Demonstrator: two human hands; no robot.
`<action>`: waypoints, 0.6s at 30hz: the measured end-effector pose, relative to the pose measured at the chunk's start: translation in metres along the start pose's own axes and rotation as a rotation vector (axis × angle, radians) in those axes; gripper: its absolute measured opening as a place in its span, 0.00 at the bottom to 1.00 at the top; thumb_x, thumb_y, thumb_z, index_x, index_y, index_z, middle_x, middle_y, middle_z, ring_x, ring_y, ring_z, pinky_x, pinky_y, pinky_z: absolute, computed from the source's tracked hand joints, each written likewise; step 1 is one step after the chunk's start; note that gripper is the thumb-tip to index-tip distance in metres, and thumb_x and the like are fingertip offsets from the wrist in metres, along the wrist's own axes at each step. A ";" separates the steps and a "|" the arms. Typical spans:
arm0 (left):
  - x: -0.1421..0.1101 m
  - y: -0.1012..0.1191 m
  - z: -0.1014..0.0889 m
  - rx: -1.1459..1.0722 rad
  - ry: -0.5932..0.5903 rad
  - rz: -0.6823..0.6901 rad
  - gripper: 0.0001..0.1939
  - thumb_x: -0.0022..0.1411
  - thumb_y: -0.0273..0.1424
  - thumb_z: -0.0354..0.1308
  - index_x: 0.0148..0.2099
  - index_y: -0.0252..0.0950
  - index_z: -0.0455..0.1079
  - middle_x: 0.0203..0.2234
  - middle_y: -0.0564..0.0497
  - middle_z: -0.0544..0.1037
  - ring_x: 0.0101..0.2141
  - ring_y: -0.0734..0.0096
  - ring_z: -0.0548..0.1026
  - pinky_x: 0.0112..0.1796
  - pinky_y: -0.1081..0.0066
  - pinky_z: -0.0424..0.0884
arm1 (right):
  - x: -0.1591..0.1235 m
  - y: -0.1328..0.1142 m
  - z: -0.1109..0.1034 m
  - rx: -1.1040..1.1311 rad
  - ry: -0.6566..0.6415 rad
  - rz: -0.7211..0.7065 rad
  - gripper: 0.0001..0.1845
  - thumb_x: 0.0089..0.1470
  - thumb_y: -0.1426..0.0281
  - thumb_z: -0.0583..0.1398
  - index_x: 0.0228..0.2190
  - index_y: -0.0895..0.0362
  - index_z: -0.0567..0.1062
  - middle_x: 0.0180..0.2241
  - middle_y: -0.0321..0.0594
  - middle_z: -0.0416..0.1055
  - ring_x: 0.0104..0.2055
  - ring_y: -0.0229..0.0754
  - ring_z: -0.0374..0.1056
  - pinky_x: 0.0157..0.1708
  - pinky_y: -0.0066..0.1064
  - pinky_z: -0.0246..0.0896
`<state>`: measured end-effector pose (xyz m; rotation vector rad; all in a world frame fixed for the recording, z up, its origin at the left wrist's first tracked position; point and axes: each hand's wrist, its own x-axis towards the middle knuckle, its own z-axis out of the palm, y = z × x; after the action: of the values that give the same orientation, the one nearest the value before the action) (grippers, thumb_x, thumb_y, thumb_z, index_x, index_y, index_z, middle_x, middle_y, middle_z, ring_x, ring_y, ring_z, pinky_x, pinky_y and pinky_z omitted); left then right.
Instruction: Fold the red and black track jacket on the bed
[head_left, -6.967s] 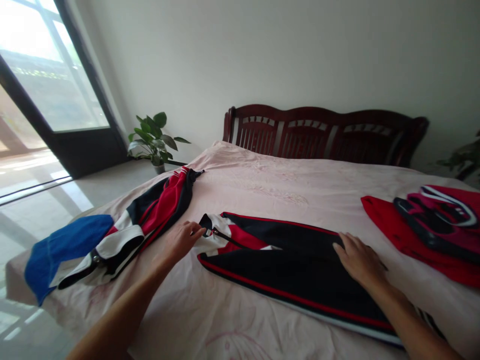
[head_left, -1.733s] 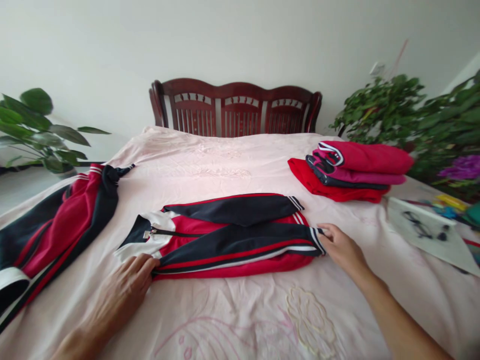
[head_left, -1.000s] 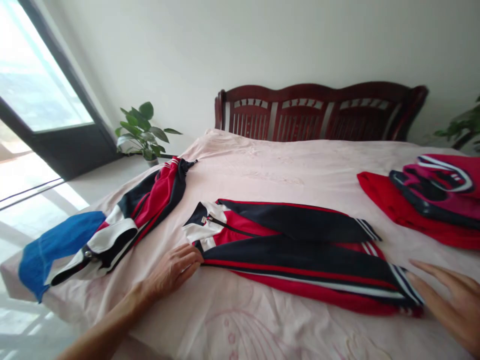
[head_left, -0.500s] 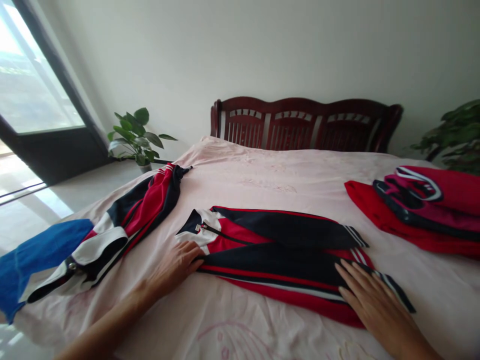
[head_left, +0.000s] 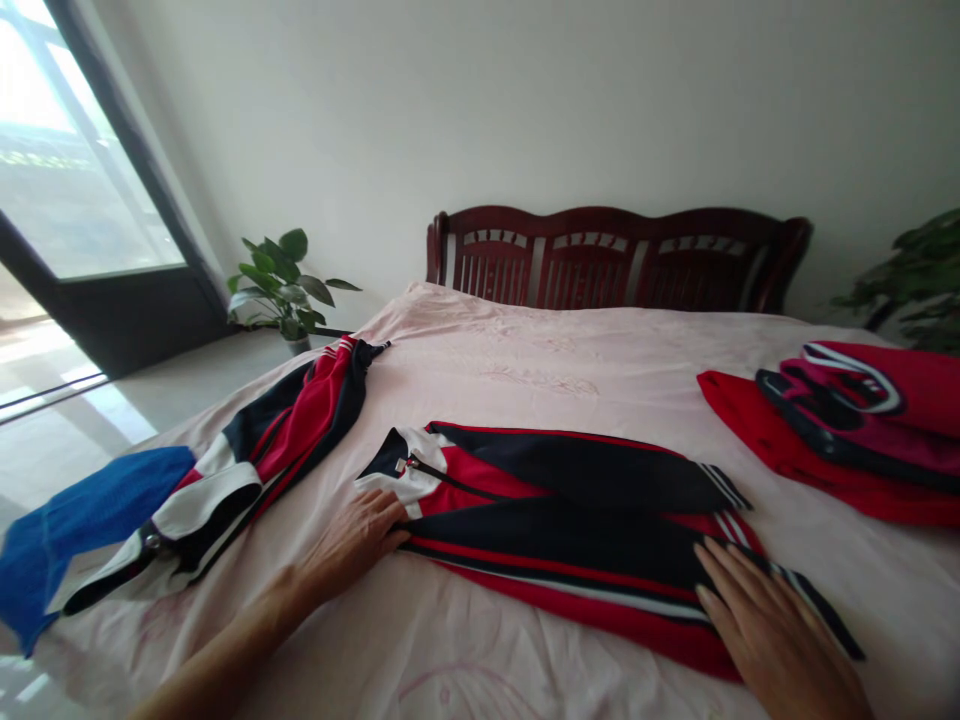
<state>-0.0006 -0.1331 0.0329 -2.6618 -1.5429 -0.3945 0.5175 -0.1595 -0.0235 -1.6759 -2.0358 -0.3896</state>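
Observation:
A navy, red and white track jacket lies flat on the bed, its zip collar towards my left and both navy sleeves laid across its front. My left hand rests flat at the jacket's near edge, below the white shoulder panel, holding nothing. My right hand lies with spread fingers on the near sleeve, next to its striped cuff, pressing it down without gripping. To the left, a second red and navy jacket lies bunched, with a blue garment at its end.
The pale pink bedsheet covers the bed, with a dark wooden headboard behind. A folded red and magenta clothes pile lies at right. Potted plants stand near a glass door.
My right hand has moved in from the right onto the near sleeve by the cuff. The view has swung slightly. The sleeves now lie across the jacket, unlike the earliest frame.

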 end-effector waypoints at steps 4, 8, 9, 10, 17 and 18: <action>0.013 0.019 -0.009 0.120 -0.070 -0.078 0.07 0.66 0.36 0.57 0.37 0.38 0.72 0.33 0.49 0.77 0.36 0.60 0.75 0.38 0.61 0.70 | -0.002 0.002 0.003 -0.014 -0.011 -0.016 0.29 0.57 0.61 0.49 0.59 0.50 0.69 0.56 0.44 0.71 0.61 0.57 0.63 0.60 0.56 0.55; 0.041 0.061 0.000 0.066 0.008 -0.099 0.17 0.65 0.36 0.59 0.54 0.38 0.68 0.47 0.44 0.76 0.46 0.53 0.75 0.46 0.55 0.71 | -0.002 -0.001 0.002 -0.086 -0.020 -0.030 0.27 0.59 0.62 0.48 0.56 0.53 0.71 0.57 0.46 0.70 0.61 0.55 0.62 0.60 0.54 0.55; 0.052 0.074 0.005 0.014 0.035 -0.065 0.21 0.64 0.36 0.59 0.58 0.38 0.65 0.51 0.43 0.75 0.50 0.53 0.73 0.49 0.54 0.70 | -0.002 -0.002 0.001 -0.112 -0.020 -0.036 0.27 0.59 0.63 0.48 0.55 0.54 0.72 0.58 0.46 0.69 0.62 0.55 0.62 0.59 0.54 0.55; 0.063 0.087 0.012 -0.034 0.058 -0.028 0.24 0.64 0.37 0.59 0.61 0.40 0.63 0.56 0.43 0.72 0.54 0.53 0.71 0.52 0.54 0.68 | -0.001 -0.003 0.000 -0.138 -0.019 -0.042 0.27 0.59 0.63 0.47 0.55 0.55 0.72 0.58 0.46 0.69 0.62 0.54 0.62 0.59 0.53 0.56; 0.142 0.141 0.065 -0.127 0.031 0.000 0.33 0.65 0.43 0.55 0.69 0.42 0.54 0.68 0.39 0.56 0.67 0.46 0.52 0.63 0.44 0.51 | -0.002 -0.007 -0.001 -0.216 0.001 -0.051 0.26 0.61 0.62 0.48 0.55 0.56 0.72 0.59 0.46 0.68 0.61 0.52 0.63 0.59 0.51 0.57; 0.147 0.140 0.071 -0.136 0.013 -0.002 0.32 0.66 0.43 0.54 0.69 0.42 0.55 0.68 0.40 0.56 0.67 0.46 0.52 0.63 0.44 0.52 | -0.003 -0.007 -0.001 -0.217 0.003 -0.045 0.26 0.61 0.62 0.48 0.55 0.55 0.72 0.59 0.45 0.68 0.61 0.52 0.63 0.59 0.51 0.57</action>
<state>0.2034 -0.0678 0.0125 -2.7517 -1.5694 -0.5336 0.5111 -0.1642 -0.0234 -1.7544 -2.0942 -0.6489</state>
